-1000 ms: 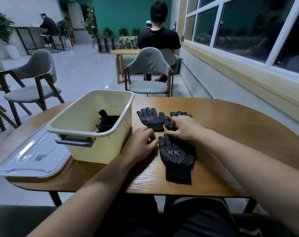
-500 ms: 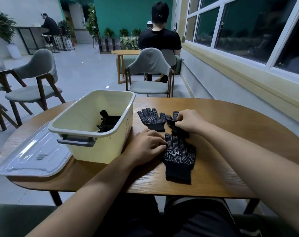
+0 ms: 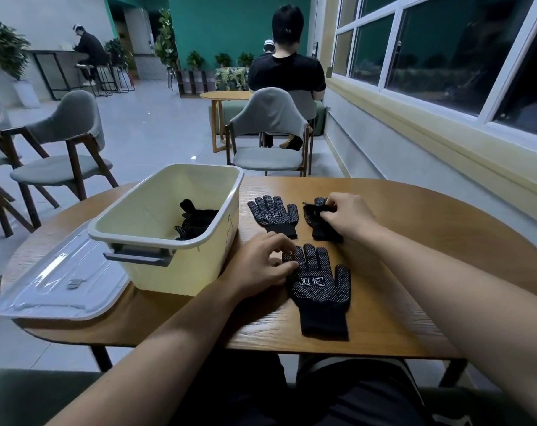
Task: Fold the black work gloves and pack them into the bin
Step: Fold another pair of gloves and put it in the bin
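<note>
Three black dotted work gloves lie on the wooden table (image 3: 414, 222). The nearest glove (image 3: 321, 290) lies flat, fingers pointing away; my left hand (image 3: 261, 262) rests at its left edge, fingertips touching its finger side. A second glove (image 3: 274, 215) lies flat beyond it. My right hand (image 3: 347, 215) pinches the third glove (image 3: 317, 224) at its fingers, which are bent over. The cream bin (image 3: 168, 229) stands at the left with folded black gloves (image 3: 196, 222) inside.
A clear plastic lid (image 3: 58, 281) lies left of the bin, overhanging the table edge. A grey chair (image 3: 270, 139) stands behind the table, another chair (image 3: 61, 149) at the left. A window wall runs along the right. People sit in the background.
My right hand moved away from the near glove to the far right glove and took hold of its fingers. My left hand slid onto the near glove's left edge.
</note>
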`<action>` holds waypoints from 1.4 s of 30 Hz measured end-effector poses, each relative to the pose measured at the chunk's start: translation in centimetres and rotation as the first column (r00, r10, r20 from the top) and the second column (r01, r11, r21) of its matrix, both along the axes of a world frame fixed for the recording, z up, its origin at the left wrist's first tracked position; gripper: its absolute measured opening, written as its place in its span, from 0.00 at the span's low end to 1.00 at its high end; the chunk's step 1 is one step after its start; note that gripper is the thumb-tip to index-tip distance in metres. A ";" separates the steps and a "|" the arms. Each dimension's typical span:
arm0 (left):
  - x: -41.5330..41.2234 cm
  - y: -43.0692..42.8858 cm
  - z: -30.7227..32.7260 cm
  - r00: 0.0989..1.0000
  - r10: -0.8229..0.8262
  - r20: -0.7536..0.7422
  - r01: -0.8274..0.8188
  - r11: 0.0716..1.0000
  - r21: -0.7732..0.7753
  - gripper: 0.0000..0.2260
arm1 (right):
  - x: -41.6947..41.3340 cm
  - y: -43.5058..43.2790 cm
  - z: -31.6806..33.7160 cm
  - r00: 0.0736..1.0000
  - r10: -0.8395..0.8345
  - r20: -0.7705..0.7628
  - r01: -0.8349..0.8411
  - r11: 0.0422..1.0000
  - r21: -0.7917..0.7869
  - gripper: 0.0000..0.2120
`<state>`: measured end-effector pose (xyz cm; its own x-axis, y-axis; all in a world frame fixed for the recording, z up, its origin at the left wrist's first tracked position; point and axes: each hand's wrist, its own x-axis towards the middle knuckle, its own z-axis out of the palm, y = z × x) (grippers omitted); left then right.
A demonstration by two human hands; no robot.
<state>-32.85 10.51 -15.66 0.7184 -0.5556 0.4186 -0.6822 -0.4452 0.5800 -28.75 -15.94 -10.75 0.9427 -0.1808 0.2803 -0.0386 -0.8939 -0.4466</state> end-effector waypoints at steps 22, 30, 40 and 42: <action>-1.6 -3.3 5.6 0.978 0.141 -0.151 -0.192 0.889 -0.415 0.15 | -3.7 2.0 8.1 0.996 0.088 0.036 -0.075 0.506 0.859 0.05; -1.9 -3.8 6.5 0.993 0.109 -0.047 -0.119 0.910 -0.396 0.32 | -6.7 5.7 7.5 0.942 0.333 0.043 -0.153 0.313 0.937 0.07; -1.9 -3.2 7.4 0.969 0.044 -0.242 -0.177 0.810 -0.560 0.09 | -8.9 5.6 6.7 0.876 0.479 0.055 -0.164 0.188 0.968 0.27; -1.7 -3.1 8.1 0.965 0.118 -0.236 -0.226 0.832 -0.507 0.10 | -9.2 5.5 5.9 0.875 0.482 0.038 -0.146 0.188 0.971 0.30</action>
<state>-34.55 7.41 -7.55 0.8756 -0.1499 0.4592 -0.4783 -0.1362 0.8676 -37.97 -10.46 -4.88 0.9808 0.1805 -0.0740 -0.1095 0.1958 -0.9745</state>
